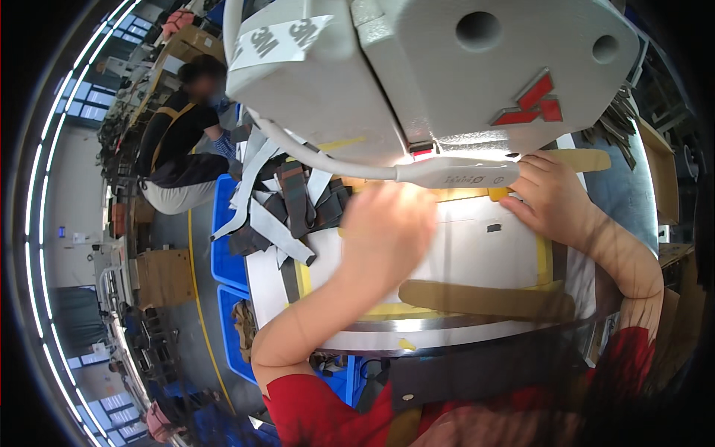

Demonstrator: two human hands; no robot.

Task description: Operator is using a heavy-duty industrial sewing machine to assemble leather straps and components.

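A large light-grey sewing machine head hangs over the work table. A white lamp is lit beneath it. My left hand is curled and smeared by motion, left of the lamp; what its fingers hold, if anything, is hidden. My right hand lies at the lamp's right end, its fingers stretched out and thumb apart, beside a small yellow piece. One brown strip shows behind the right hand. Another brown strip lies along the table's near edge.
Grey and dark fabric strips are heaped at the table's left side. Blue bins stand beside it. Farther left a person bends forward, and a cardboard box sits on the floor. Dark strips lie on a metal surface at right.
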